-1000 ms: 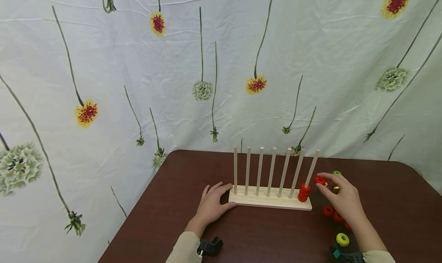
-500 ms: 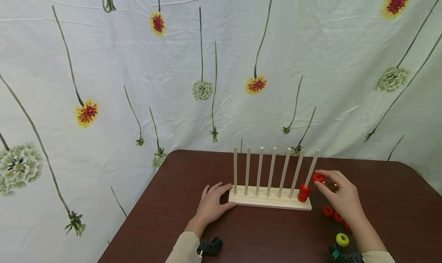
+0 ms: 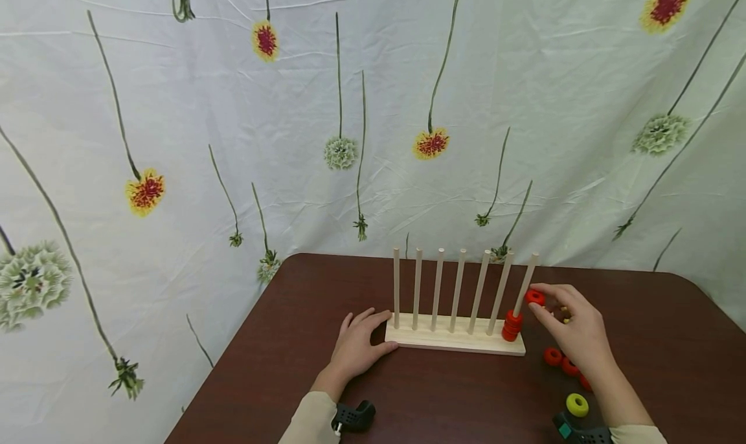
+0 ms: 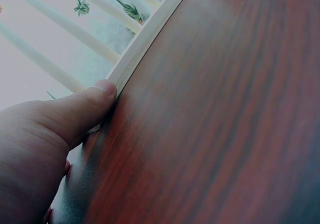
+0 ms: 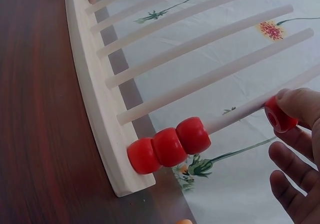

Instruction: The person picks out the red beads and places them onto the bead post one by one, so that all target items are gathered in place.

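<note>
A pale wooden peg stand (image 3: 454,342) with a row of upright pegs rests on the table. Its rightmost peg carries three stacked red beads (image 5: 169,147). My left hand (image 3: 362,344) holds the stand's left end, thumb (image 4: 102,93) on the front edge and fingers at the back corner. Between thumb and fingertips my right hand (image 3: 577,327) pinches another red bead (image 5: 280,115). That bead is raised beside the rightmost peg, higher than the stack, and overlaps the peg in the right wrist view.
Several loose red beads (image 3: 552,356) lie on the dark table (image 3: 443,399) right of the stand, partly behind the right forearm. A yellow bead (image 3: 577,405) lies nearer me. Small yellow pieces (image 3: 565,314) show behind the right hand. A flower-print cloth (image 3: 291,140) hangs behind.
My right hand has moved the pinched red bead slightly left and up, closer to the rightmost peg. My left hand and the stand have stayed in place.
</note>
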`<state>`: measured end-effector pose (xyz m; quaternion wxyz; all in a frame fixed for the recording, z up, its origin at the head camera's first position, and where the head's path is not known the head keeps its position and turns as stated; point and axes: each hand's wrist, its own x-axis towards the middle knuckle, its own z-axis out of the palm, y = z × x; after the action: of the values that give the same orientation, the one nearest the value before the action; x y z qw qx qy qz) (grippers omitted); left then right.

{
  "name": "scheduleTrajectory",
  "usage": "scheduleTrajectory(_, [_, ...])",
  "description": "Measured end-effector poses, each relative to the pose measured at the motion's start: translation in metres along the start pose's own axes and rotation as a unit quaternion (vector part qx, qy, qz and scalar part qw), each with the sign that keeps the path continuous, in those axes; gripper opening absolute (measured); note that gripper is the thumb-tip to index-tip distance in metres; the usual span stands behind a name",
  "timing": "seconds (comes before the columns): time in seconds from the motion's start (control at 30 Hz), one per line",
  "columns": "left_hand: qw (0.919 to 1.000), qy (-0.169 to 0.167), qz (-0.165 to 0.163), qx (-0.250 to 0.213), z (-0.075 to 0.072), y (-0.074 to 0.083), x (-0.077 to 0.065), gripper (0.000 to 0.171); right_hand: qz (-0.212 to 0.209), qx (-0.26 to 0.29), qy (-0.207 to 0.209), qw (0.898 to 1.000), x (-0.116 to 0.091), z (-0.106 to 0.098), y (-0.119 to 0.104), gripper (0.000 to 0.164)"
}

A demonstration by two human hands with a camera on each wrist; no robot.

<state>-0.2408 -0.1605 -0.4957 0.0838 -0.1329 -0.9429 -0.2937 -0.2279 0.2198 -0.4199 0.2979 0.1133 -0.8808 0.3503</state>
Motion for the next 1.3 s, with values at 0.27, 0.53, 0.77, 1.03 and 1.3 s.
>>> scheduleTrajectory(0.27, [1.0000, -0.001, -0.002, -0.002, 0.000, -0.001, 0.000, 0.064, -0.007, 0.010, 0.014, 1.000, 0.001, -0.001, -0.005, 0.034])
scheduleTrajectory(0.53, [1.0000, 0.001, -0.001, 0.002, -0.001, -0.002, 0.000, 0.063, -0.009, 0.004, 0.023, 1.000, 0.004, -0.001, -0.009, 0.033])
scheduleTrajectory(0.77, [1.0000, 0.001, -0.002, 0.003, 0.000, 0.000, 0.001, 0.062, -0.012, 0.009, 0.029, 0.999, 0.013, -0.011, -0.018, 0.032])
scheduleTrajectory(1.03, [1.0000, 0.002, 0.000, 0.005, 0.000, -0.001, 0.001, 0.062, -0.021, 0.015, 0.037, 0.999, 0.019, -0.018, -0.026, 0.034])
scheduleTrajectory(1.3, [1.0000, 0.003, -0.002, 0.005, 0.000, 0.000, 0.000, 0.062, -0.017, 0.006, 0.036, 0.999, 0.025, -0.023, -0.031, 0.036])
